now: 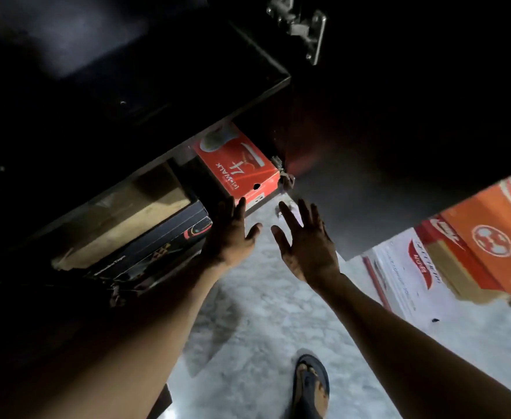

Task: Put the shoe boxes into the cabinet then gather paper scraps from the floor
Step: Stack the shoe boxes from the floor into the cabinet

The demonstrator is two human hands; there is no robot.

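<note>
Red shoe box point(238, 164) sits in the lower bay of the dark cabinet point(187, 95), its near end sticking out just past the cabinet's front edge. Long axis runs away from the person, into the bay. It lies straight ahead of both hands, a touch toward the left one.

Left hand point(231, 234) is nearer: flat, spread wide, holding nothing, fingertips point(241, 203) at the box's near end, apparently touching it, though contact is hard to confirm in the dim light. Right hand point(305, 246) is also splayed open and empty, just short of the box and off its right corner, palm facing forward, touching nothing visible.

Judgement: box looks nearly seated; a push along its long axis from the left palm should finish it, with the right hand free to square the right corner.

Left of the grip, dark boxes point(169, 237) are stacked in the neighbouring bay. The open cabinet door point(384, 164) hangs to the right, close beside the right hand. Beyond it, well apart, more shoe boxes wait on the floor point(263, 297): an orange box point(489, 237) on top of a white box point(399, 267). No paper scraps clearly visible here; small debris near the door's lower hinge is too blurred to call.
</note>
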